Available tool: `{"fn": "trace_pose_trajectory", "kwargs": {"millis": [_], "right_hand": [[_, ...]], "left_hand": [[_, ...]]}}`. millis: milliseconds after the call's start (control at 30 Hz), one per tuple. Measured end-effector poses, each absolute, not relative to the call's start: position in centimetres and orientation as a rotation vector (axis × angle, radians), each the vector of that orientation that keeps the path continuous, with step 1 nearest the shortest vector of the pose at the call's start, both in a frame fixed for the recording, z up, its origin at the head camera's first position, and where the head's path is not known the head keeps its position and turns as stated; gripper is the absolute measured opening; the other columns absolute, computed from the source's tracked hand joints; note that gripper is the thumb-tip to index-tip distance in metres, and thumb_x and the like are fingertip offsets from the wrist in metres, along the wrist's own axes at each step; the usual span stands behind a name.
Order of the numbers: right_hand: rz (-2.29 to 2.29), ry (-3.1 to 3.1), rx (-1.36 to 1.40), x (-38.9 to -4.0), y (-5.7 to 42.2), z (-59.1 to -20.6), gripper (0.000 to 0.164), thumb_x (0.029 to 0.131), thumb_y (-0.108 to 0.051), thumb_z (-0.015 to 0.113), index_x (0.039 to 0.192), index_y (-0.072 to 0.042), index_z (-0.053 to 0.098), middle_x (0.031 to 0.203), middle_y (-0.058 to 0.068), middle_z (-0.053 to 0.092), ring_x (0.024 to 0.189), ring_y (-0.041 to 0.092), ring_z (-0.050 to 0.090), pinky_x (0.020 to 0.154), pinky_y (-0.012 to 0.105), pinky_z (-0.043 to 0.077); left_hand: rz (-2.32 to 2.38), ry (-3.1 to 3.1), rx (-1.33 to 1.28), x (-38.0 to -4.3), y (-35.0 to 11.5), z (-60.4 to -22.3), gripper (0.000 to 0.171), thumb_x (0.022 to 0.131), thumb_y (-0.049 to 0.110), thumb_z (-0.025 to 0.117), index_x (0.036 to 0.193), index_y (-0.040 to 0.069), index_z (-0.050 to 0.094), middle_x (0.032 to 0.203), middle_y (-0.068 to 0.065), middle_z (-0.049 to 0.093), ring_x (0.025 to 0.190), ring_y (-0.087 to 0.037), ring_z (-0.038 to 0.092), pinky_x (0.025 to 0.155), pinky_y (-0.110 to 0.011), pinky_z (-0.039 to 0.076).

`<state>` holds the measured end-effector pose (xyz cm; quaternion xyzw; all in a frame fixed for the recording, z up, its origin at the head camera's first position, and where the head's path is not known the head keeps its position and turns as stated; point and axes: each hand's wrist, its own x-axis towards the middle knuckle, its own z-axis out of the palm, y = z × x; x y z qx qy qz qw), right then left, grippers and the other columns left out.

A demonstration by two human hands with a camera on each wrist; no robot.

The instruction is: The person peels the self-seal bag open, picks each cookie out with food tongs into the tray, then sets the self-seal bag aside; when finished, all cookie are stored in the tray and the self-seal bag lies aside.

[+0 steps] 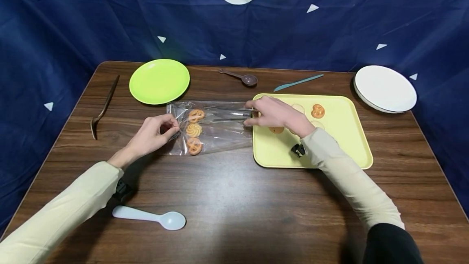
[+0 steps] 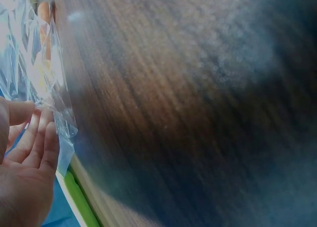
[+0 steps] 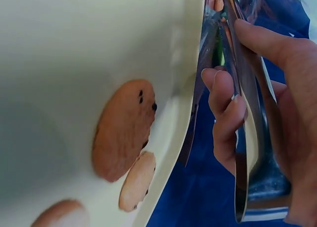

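Note:
A clear plastic bag (image 1: 227,138) lies flat on the table with two pretzel-shaped cookies (image 1: 196,115) and a swirled cookie (image 1: 193,130) lined up inside. My left hand (image 1: 148,135) pinches the bag's left edge between thumb and fingers. Metal tongs (image 3: 253,138) are gripped in my right hand (image 1: 275,113), over the left rim of the yellow tray (image 1: 340,146). The two tong arms point left over the bag, toward the cookies. On the tray are a pretzel-shaped cookie (image 1: 318,111), pale round cookies (image 1: 298,108) and a chocolate-chip cookie (image 3: 124,130), partly hidden by my right hand in the head view.
Behind the bag stands a green plate (image 1: 159,81), with a dark fork (image 1: 104,107) left of it. A brown spoon (image 1: 249,80) and teal knife (image 1: 298,82) lie at the back. White dishes (image 1: 385,89) sit back right; a pale blue spoon (image 1: 172,220) lies front left.

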<state>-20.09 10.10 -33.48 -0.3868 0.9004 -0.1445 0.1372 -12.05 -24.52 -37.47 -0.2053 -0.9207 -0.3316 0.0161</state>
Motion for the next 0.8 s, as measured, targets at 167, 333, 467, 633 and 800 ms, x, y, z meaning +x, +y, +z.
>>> {"fn": "trace_pose_trajectory", "kwargs": {"millis": [167, 333, 467, 633, 800], "right_hand": [[-0.415, 2.572, -1.157, -20.7, 9.3, -33.6, 0.044, 0.086, -0.04, 0.067, 0.115, -0.009, 0.061, 0.065, -0.002, 0.054, 0.059, 0.013, 0.05, 0.063, 0.033, 0.043], [-0.411, 2.537, -1.182, -21.2, 8.9, -33.6, 0.05, 0.086, -0.04, 0.067, 0.124, -0.008, 0.058, 0.063, -0.002, 0.053, 0.055, 0.011, 0.046, 0.065, 0.031, 0.044], [-0.383, 2.525, -1.181, -21.4, 8.6, -33.6, 0.054, 0.087, -0.042, 0.065, 0.127, -0.008, 0.056, 0.06, -0.004, 0.042, 0.053, 0.01, 0.039, 0.067, 0.032, 0.044], [-0.364, 2.544, -1.212, -21.2, 8.4, -33.8, 0.052, 0.087, -0.043, 0.064, 0.125, -0.008, 0.058, 0.055, -0.006, 0.033, 0.05, 0.009, 0.035, 0.065, 0.033, 0.044], [-0.373, 2.585, -1.238, -20.7, 8.6, -34.1, 0.046, 0.089, -0.041, 0.062, 0.121, -0.008, 0.062, 0.054, -0.006, 0.034, 0.048, 0.009, 0.034, 0.058, 0.033, 0.041]], "left_hand": [[-1.023, -2.872, -0.639, -12.1, -24.5, -37.4, 0.006, 0.086, 0.003, 0.066, 0.085, 0.007, 0.061, 0.077, -0.001, 0.063, 0.069, -0.013, 0.055, 0.059, -0.027, 0.041], [-1.02, -2.87, -0.642, -12.1, -24.5, -37.4, 0.007, 0.086, 0.003, 0.066, 0.084, 0.008, 0.061, 0.077, -0.001, 0.063, 0.069, -0.013, 0.055, 0.059, -0.027, 0.041], [-1.029, -2.864, -0.647, -12.1, -24.5, -37.5, 0.008, 0.086, 0.003, 0.066, 0.084, 0.008, 0.06, 0.077, 0.0, 0.063, 0.069, -0.013, 0.055, 0.06, -0.029, 0.042], [-1.032, -2.854, -0.653, -12.2, -24.5, -37.5, 0.009, 0.086, 0.002, 0.065, 0.084, 0.009, 0.06, 0.077, 0.0, 0.063, 0.07, -0.012, 0.056, 0.06, -0.028, 0.043], [-1.038, -2.866, -0.64, -12.2, -24.3, -37.5, 0.009, 0.087, 0.002, 0.065, 0.084, 0.009, 0.061, 0.078, 0.0, 0.063, 0.071, -0.013, 0.057, 0.062, -0.028, 0.043]]}}
